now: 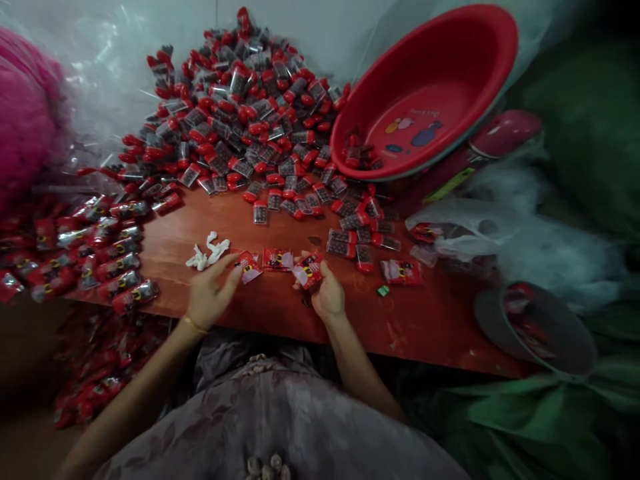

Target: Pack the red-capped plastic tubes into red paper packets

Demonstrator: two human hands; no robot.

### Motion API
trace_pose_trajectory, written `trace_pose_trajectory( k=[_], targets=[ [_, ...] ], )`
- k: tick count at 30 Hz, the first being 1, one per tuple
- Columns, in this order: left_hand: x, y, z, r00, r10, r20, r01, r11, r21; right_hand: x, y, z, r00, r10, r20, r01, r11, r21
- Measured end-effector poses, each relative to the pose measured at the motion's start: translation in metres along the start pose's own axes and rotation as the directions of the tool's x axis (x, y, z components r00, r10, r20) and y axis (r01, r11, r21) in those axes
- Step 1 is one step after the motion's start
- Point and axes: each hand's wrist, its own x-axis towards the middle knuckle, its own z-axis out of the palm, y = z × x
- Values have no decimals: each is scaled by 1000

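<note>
My right hand (330, 293) is closed around a small red printed packet (309, 272) with a pale panel, held just above the brown table. My left hand (213, 295), with a yellow band at the wrist, reaches over the table. Its thumb and forefinger are apart at the left edge of another red packet (250, 267); whether they touch it is unclear. Between the hands lies a further red packet stack or packet (278, 259). Crumpled white scraps (207, 251) lie just beyond my left hand. To the right of my right hand is a flat red packet (402, 272).
A large heap of clear, red-capped small containers (260, 107) covers the table's back. Filled red packets (120, 267) lie at left, more below the edge. A red basin (425, 87) tilts at back right, near a grey bowl (487, 320) and a plastic bag (465, 220).
</note>
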Motion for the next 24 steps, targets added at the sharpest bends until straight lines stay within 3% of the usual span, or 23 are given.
trace_pose_trajectory(
  k=[2, 4, 7, 12, 17, 20, 24],
  targets=[
    [1, 16, 40, 984, -77, 160, 106, 978, -181, -5, -2, 3, 999, -23, 28, 24, 998, -57],
    [4, 25, 70, 945, -75, 319, 173, 941, -290, -10, -2, 2, 996, -55, 73, 64, 989, -134],
    [9, 29, 91, 899, -51, 435, 215, 917, -336, -13, -1, -6, 991, -105, 89, 123, 963, -238],
    [9, 35, 93, 929, -97, 356, 228, 910, -347, -16, -4, -26, 978, -196, 77, 209, 946, -247],
    [-5, 52, 103, 948, -204, 245, 299, 834, -463, -28, -5, -38, 982, -155, 106, 183, 922, -342],
    [-19, 61, 117, 937, -267, 224, 347, 769, -537, -36, -1, -42, 981, -194, 8, 183, 910, -371],
    [-32, 71, 128, 883, -348, 315, 469, 694, -546, -45, 2, -54, 959, -283, -5, 248, 848, -469]
  ],
)
